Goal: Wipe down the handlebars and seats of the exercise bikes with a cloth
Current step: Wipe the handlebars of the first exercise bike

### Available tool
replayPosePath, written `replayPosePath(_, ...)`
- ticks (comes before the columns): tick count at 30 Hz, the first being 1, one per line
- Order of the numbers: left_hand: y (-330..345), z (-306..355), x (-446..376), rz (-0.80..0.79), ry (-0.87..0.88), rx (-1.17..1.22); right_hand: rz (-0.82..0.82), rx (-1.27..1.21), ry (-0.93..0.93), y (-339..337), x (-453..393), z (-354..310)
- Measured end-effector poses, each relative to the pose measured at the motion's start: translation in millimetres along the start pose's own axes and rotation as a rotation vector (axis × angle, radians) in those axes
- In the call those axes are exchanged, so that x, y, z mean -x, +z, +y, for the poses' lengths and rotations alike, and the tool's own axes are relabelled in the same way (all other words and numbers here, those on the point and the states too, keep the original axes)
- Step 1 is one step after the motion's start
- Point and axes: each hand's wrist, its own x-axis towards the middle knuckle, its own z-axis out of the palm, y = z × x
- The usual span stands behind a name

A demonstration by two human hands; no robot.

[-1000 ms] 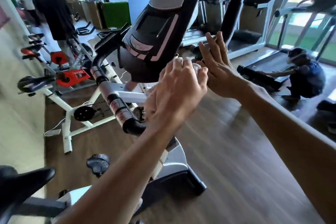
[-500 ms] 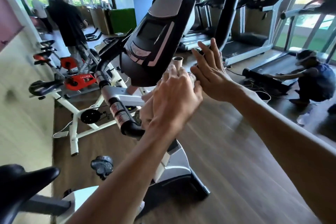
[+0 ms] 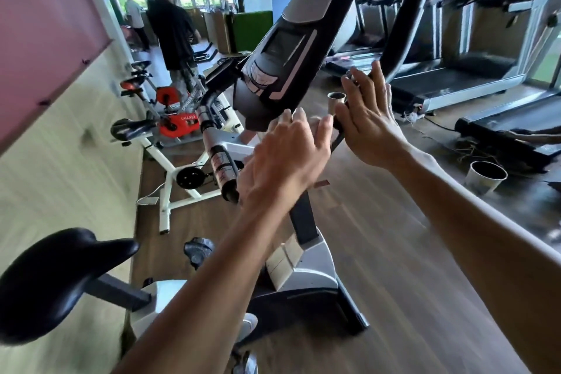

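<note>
Both hands reach to the bike's handlebar below the console [image 3: 291,48]

The left hand [image 3: 285,158] presses a pale cloth [image 3: 314,123] against the bar, fingers nearly straight; the right hand [image 3: 368,127] lies open along the right handlebar [image 3: 338,135]. The seat [image 3: 51,276] sits lower left

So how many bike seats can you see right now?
3: a black seat at lower left, a dark seat on the white bike by the wall, and an orange seat behind it. More may be hidden.
</note>
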Motion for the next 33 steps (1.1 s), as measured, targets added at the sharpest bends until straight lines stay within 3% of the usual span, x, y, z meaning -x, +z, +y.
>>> replayPosePath(5,4.9,-5.2,-2.9,0.019,0.041,0.073,-0.009,-0.026,0.016,0.8,0.6,1.1)
replayPosePath(14,14.7,-44.3,47.3,0.214,0.049,0.227,-0.043,-0.044,0.044,-3.9,-0.3,0.2)
replayPosePath(18,12.2,-71.3,41.2,0.406,-0.108,0.315,-0.107,-0.066,0.094,-15.9,-1.7,-5.6)
replayPosePath(21,13.6,-87.5,39.8,0.257,-0.319,0.284,-0.158,-0.054,0.197,-27.0,-5.6,-25.1)
replayPosePath(23,14.2,-90.6,39.5,0.103,-0.351,0.345,-0.134,-0.082,0.230,-31.4,-6.8,-46.9)
replayPosePath(26,12.6,-111.2,43.6,0.014,-0.181,0.468,-0.095,-0.097,0.129,-25.9,-4.1,-85.4)
replayPosePath(28,13.1,-135.2,51.9,0.008,0.025,0.479,-0.116,-0.064,0.055,-14.3,0.2,-107.0)
replayPosePath(30,21.4,-159.7,56.3,0.075,0.222,0.352,-0.160,0.050,0.033,-2.1,4.7,-120.6)
replayPosePath(33,33.7,-176.1,52.0,0.126,0.384,0.129,-0.168,0.308,0.081,13.0,12.3,-133.6)
